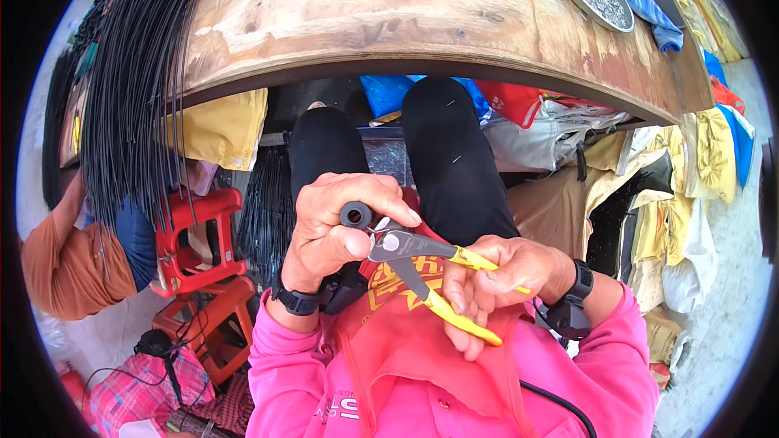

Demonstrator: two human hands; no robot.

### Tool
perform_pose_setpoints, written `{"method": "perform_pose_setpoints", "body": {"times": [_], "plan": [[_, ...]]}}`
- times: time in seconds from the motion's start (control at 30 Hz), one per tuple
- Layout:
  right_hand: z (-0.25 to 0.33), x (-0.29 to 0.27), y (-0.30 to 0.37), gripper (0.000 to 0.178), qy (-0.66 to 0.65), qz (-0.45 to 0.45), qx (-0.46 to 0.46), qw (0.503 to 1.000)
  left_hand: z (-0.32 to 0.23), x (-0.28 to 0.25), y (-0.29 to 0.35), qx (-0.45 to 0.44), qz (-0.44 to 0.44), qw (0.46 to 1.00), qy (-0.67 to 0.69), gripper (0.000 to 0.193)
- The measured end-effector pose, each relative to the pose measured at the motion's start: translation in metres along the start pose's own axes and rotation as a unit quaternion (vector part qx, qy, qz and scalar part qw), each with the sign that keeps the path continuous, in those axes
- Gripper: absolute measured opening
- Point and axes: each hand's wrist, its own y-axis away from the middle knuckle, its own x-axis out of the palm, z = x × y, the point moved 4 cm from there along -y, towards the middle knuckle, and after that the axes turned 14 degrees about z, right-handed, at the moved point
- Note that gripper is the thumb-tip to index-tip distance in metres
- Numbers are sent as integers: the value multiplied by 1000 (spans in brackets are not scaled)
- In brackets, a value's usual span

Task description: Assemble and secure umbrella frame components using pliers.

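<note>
Black tube (pixel 367 216) partly hidden by left hand (pixel 323 219); rods (pixel 134 89) cut off above

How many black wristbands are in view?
2: one wristband just behind the left hand, another wristband just behind the right hand, which holds yellow-handled pliers. Others may be hidden.

red stool (pixel 199 213) | plaid bag (pixel 139 393), lower left | blue cloth (pixel 645 2), upper right | yellow sack (pixel 712 150), right

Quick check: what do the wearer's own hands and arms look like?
The left hand and right hand are gloveless. Each wrist wears a black, flat strap with a boxy black device; bright pink fabric sleeves cover the arms higher up.
</note>
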Motion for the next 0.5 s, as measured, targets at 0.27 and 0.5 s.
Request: {"method": "perform_pose_setpoints", "body": {"times": [0.27, 0.5], "plan": [[-4, 13, -13, 31, -15, -45, -55, 997, 8, -6, 4, -1, -45, 998, 32, 68], [0, 1, -22, 29, 123, -110, -60, 984, 25, -10, 4, 47, -73, 991, 101, 70]]}}
